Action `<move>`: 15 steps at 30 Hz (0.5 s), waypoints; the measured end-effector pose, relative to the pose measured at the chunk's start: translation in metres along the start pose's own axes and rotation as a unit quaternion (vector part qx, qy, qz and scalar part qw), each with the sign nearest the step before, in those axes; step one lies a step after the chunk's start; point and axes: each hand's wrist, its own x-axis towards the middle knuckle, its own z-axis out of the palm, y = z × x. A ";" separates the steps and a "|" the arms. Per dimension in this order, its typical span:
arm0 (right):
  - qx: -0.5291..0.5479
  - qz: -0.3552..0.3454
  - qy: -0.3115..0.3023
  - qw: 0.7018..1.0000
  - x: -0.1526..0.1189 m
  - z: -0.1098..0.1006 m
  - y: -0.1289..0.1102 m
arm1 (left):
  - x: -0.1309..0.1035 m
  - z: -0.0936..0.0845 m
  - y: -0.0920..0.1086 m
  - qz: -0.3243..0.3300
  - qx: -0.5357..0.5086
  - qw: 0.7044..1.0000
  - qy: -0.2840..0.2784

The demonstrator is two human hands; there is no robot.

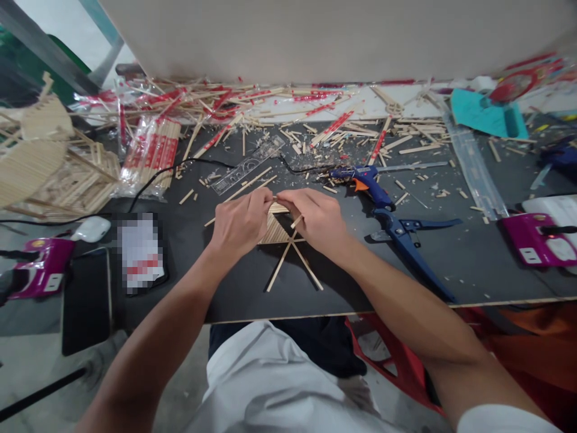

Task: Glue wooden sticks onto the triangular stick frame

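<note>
Pinching at the far edge of a small stick frame [274, 231], the left hand [241, 219] and right hand [315, 219] meet almost tip to tip, each grasping between thumb and finger; whether a separate short piece sits between them is hidden. The frame is at the near middle of the bench [238, 304], with a wedge of close-laid slats and two bare spokes pointing toward the person. Good work here probably calls for a light, even pinch from both sides, so the thin spokes do not twist at their shared joint, and for each slat to sit snug and parallel to its neighbour.

Scattered offcuts [420, 149] cover much of the bench's dark far half. A blue glue gun [364, 180] and a blue cutter [397, 225] lie to the right of the hands, a clear ruler [247, 165] beyond them. Red-banded stick packets [155, 144] and a larger stick structure [90, 171] occupy the left; purple power strips [538, 240] flank both ends. Behind rises a pale panel [338, 36]; red plastic [399, 361], perhaps a stool, shows below.
</note>
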 end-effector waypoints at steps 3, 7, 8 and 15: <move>-0.003 -0.003 -0.003 1.000 0.002 0.000 0.002 | 0.000 0.000 0.000 -0.009 -0.006 1.000 -0.005; -0.013 0.032 0.030 0.999 0.006 -0.004 0.012 | -0.001 -0.002 0.001 -0.038 -0.032 0.999 -0.005; -0.009 0.056 0.048 0.997 0.007 -0.006 0.016 | -0.001 -0.003 0.002 -0.049 -0.047 0.998 0.006; 0.190 0.213 0.030 0.958 0.009 -0.014 0.027 | -0.002 -0.001 -0.007 -0.105 -0.154 0.982 0.042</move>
